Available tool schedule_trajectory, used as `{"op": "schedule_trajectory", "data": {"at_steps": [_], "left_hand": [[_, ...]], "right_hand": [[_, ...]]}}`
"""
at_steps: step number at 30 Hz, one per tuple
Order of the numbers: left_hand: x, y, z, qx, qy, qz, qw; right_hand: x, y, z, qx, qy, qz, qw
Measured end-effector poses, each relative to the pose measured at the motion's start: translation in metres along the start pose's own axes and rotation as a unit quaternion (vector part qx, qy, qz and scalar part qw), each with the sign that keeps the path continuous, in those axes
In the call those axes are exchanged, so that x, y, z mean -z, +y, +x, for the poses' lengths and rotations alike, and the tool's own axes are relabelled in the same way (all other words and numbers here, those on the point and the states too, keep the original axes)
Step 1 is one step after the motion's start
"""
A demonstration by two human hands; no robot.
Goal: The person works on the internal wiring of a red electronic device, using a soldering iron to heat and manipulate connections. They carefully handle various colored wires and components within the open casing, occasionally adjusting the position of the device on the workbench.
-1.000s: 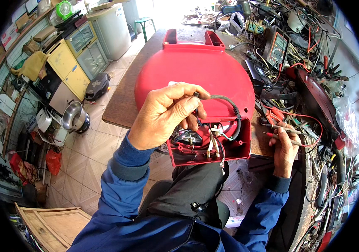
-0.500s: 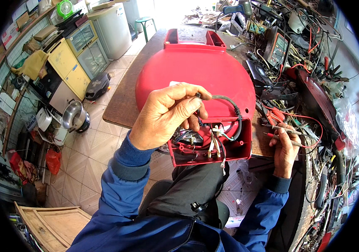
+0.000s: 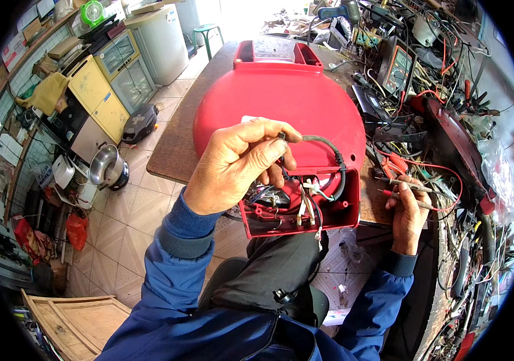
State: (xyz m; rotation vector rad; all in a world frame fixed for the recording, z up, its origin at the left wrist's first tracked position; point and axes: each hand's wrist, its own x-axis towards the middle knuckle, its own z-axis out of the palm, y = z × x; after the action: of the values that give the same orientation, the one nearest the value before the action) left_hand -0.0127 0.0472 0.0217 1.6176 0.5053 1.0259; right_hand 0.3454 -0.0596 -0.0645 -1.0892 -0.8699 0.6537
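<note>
A red appliance housing (image 3: 275, 99) lies on the brown table, its near end overhanging the edge above my lap. That end is an open compartment (image 3: 348, 221) with several loose wires and connectors showing inside. Over it, my left hand (image 3: 242, 156) pinches a dark power cord (image 3: 329, 144) between thumb and fingers; the cord curves right and enters the compartment past a ribbed sleeve. My right hand (image 3: 410, 207), by the table's right edge, is closed around two multimeter probes (image 3: 392, 193), one red and one black, their tips pointing left. A multimeter (image 3: 400, 69) leans among the clutter at the right.
Tangled cables, tools and parts crowd the bench (image 3: 449, 138) along the right. A steel pot (image 3: 107, 165) and a black case (image 3: 140, 123) stand on the tiled floor at the left, near a yellow cabinet (image 3: 97, 90). A wooden panel (image 3: 67, 322) is at the lower left.
Almost nothing differs. My left hand, with the cord, and the red housing have shifted very slightly left; my right hand keeps its place with the probes.
</note>
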Motion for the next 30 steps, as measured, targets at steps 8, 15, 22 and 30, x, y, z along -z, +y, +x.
{"op": "schedule_trajectory", "data": {"at_steps": [8,15,22,30], "left_hand": [[-0.001,0.000,0.000,-0.003,0.001,-0.002,1.000],[-0.003,0.001,-0.001,0.004,0.000,0.031,1.000],[-0.003,0.005,-0.002,0.019,-0.005,0.017,1.000],[-0.004,0.020,0.018,-0.018,-0.087,0.065,0.994]], "right_hand": [[0.001,0.001,0.001,0.004,-0.001,-0.002,1.000],[0.001,0.000,0.000,-0.007,0.005,-0.009,1.000],[0.002,0.001,0.000,-0.005,-0.006,0.003,1.000],[-0.015,-0.021,0.005,-0.022,-0.024,0.059,0.998]]}}
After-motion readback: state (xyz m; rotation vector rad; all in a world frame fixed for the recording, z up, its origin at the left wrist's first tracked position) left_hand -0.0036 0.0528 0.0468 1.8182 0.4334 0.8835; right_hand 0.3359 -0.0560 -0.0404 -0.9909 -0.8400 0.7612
